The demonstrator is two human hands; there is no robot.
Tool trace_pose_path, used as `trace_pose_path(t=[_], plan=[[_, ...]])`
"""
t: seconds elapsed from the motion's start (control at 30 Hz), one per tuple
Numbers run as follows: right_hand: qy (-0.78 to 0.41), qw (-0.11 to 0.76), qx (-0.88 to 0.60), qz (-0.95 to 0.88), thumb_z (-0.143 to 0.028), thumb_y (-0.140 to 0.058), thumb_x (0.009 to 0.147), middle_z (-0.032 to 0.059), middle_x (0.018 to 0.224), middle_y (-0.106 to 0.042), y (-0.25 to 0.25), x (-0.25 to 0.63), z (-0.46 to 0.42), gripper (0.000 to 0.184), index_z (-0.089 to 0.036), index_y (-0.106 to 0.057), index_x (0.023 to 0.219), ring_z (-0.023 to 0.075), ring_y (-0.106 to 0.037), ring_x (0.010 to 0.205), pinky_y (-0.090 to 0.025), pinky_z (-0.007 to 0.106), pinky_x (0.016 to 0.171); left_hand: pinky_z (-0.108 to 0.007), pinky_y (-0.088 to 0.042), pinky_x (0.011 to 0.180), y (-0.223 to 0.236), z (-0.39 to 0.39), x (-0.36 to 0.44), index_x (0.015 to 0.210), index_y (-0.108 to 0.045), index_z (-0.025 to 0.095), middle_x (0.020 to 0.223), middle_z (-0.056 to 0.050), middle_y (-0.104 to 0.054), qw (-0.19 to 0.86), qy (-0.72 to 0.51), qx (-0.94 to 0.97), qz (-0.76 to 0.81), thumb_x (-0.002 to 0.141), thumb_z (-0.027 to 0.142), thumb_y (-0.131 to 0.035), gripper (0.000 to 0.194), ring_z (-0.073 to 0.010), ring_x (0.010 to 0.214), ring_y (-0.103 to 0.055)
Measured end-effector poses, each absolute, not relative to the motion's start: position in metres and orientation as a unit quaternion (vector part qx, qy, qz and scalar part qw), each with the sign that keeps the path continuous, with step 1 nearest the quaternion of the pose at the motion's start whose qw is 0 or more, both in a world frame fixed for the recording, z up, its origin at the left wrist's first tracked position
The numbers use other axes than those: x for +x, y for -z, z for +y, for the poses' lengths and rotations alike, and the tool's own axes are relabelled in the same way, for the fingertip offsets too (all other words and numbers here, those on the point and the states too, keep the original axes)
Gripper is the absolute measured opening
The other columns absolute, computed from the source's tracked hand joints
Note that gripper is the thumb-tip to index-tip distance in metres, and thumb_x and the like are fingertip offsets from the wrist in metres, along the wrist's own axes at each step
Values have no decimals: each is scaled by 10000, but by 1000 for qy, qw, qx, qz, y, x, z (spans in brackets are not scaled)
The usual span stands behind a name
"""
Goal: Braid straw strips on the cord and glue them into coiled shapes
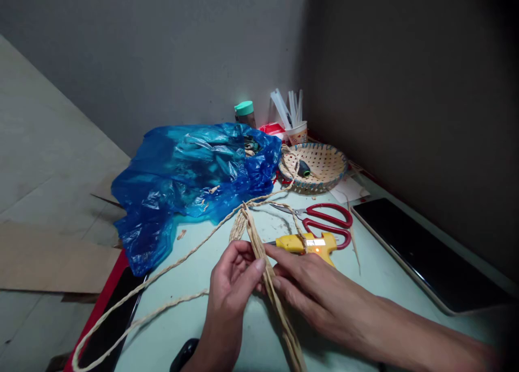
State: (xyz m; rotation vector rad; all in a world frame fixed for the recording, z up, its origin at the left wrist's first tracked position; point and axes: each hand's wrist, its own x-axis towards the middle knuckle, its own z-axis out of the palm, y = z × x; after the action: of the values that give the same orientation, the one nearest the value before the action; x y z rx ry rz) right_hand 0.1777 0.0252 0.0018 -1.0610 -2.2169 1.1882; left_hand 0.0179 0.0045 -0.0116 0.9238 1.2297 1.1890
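A long bundle of pale straw-like strands [279, 310] runs from the front edge up to the middle of the table. My left hand [235, 277] is closed on it, the thumb pressed along the strands. Against the bundle's right side lie the fingers of my right hand [308, 280], pinching it lower down; its fingertips are partly hidden. A twisted straw cord [194, 247] loops from beside the bundle's top out to the left. Just beyond my right hand lie a yellow glue gun [290, 243] and red-handled scissors [330, 212].
A blue plastic bag [190, 172] covers the back left. Behind the scissors sits a woven basket [324, 166] with a small dark object in it, near a cup [298, 134] of glue sticks and a green-lidded bottle [245, 110]. A dark-screened tablet [421, 247] lies at right.
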Motion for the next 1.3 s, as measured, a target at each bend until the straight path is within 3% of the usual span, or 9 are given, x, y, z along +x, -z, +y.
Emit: trace_pose_path(t=[0.13, 0.23, 0.33, 0.53, 0.67, 0.83, 1.0, 1.2, 1.3], plan=[[-438, 197, -385, -788, -327, -381, 1001, 69, 954, -708, -6, 177, 27, 327, -209, -554, 1251, 226, -642, 822, -436, 295, 688, -238, -437, 674, 10, 2, 17, 886, -598, 184, 793, 0, -593, 568, -497, 391, 526, 793, 324, -728, 213, -135, 740, -550], [-435, 201, -401, -781, -401, -528, 941, 38, 830, -697, -5, 175, 28, 320, -208, -588, 1190, 205, -613, 702, -397, 276, 609, -235, -438, 670, 12, 1, 17, 883, -611, 185, 789, -1, -606, 576, -496, 393, 517, 787, 320, -739, 209, -134, 737, -558], [-439, 204, -409, -774, -324, -575, 905, 18, 744, -674, -4, 176, 28, 287, -176, -599, 1150, 176, -576, 617, -363, 260, 555, -219, -431, 646, 16, 2, 17, 861, -630, 181, 740, 10, -603, 594, -509, 384, 491, 802, 291, -730, 160, -114, 690, -544], [-494, 267, -357, -747, -296, -421, 1013, 11, 924, -708, -1, 183, 32, 224, -217, -613, 1097, 163, -628, 821, -420, 252, 715, -221, -422, 574, 22, 8, 15, 859, -627, 167, 649, 35, -543, 623, -512, 359, 470, 796, 275, -736, 166, -94, 571, -494], [-484, 268, -398, -732, -276, -487, 964, 33, 828, -711, 4, 179, 33, 168, -185, -589, 1062, 193, -635, 778, -423, 270, 679, -211, -394, 575, 18, 6, 15, 875, -636, 154, 644, 29, -520, 627, -506, 359, 472, 819, 261, -704, 139, -97, 601, -474], [-492, 299, -414, -705, -224, -544, 918, -14, 741, -692, 6, 174, 32, 31, -199, -562, 922, 138, -596, 650, -388, 228, 586, -209, -395, 600, 13, 3, 19, 982, -674, 161, 744, 3, -584, 589, -518, 368, 499, 839, 217, -661, 154, -105, 652, -472], [-555, 325, -400, -652, -256, -554, 919, -21, 744, -609, 10, 180, 38, 90, -178, -587, 888, 123, -531, 674, -374, 216, 580, -220, -422, 633, 12, 6, 16, 972, -694, 147, 793, -20, -604, 615, -512, 358, 481, 827, 219, -674, 164, -114, 687, -488], [-610, 344, -359, -618, -300, -582, 917, -27, 745, -568, 5, 178, 37, 129, -172, -596, 905, 117, -503, 678, -379, 221, 604, -169, -332, 463, 15, 9, 12, 922, -670, 163, 673, 35, -557, 620, -512, 360, 473, 821, 218, -697, 119, -56, 508, -408], [-572, 317, -332, -680, -333, -585, 935, -20, 806, -627, -4, 177, 32, 152, -197, -653, 922, 122, -546, 717, -388, 225, 625, -199, -452, 594, 19, 7, 13, 939, -669, 202, 788, 9, -652, 637, -532, 326, 452, 796, 169, -700, 151, -94, 620, -549]])
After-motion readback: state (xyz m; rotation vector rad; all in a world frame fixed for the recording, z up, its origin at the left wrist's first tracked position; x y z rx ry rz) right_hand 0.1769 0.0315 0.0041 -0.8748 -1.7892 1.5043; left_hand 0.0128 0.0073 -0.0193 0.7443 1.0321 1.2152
